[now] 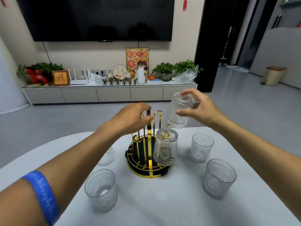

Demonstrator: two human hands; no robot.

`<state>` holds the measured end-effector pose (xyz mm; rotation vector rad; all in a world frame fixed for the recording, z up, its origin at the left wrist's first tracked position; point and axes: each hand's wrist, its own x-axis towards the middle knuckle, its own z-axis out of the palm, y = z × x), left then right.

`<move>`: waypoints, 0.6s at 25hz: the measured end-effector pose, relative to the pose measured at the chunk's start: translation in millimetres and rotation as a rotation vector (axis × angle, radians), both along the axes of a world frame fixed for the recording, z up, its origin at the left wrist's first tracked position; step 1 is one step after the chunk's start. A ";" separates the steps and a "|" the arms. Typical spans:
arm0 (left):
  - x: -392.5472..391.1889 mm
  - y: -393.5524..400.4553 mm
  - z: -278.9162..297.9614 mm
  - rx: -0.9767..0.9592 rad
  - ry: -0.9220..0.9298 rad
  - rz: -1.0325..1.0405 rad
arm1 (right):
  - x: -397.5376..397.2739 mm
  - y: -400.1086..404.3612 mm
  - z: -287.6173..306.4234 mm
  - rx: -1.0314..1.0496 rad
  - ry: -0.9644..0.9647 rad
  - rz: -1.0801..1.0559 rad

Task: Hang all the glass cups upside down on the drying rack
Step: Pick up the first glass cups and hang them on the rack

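A gold wire drying rack [147,170] with a round black base stands in the middle of the white table [162,206]. One ribbed glass cup [165,147] hangs upside down on its right prong. My right hand [201,109] holds a second cup [179,111] upside down, tilted, above the rack's right side. My left hand [132,117] grips the rack's top handle. Upright cups stand on the table: front left [101,190], front right [219,178], right [202,146]. Another cup [107,156] is partly hidden behind my left forearm.
The table's far edge curves just behind the rack. Beyond it is grey floor, a low TV cabinet [110,93] with plants and ornaments, and a wall-mounted TV. A small bin [274,75] stands at the far right.
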<state>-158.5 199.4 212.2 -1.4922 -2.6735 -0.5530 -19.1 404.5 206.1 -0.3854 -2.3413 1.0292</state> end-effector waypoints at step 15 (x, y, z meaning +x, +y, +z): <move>2.2 -3.7 -10.8 0.163 -0.106 0.020 | -18.0 10.3 -61.0 -0.046 -0.194 0.220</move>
